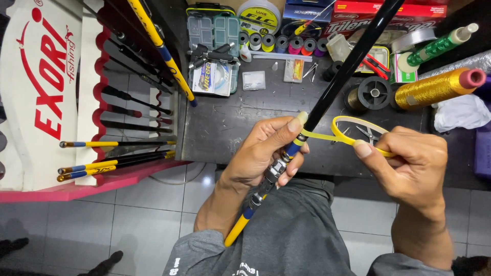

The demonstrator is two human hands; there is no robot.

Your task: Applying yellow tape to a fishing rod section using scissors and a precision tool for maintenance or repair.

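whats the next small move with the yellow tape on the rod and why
Probably pull the yellow tape taut with the right hand and turn the fishing rod in the left hand. The strip's end sits under the left thumb on the rod, while the rest loops slack.

Single view, head-worn: it looks steeply down from above my own lap, close over my left hand (266, 148) and right hand (409, 163), which fill the lower middle. Upper frame takes in the dark workbench (225, 128); left edge, a rod rack (128, 102); bottom, tiled floor (128, 220).
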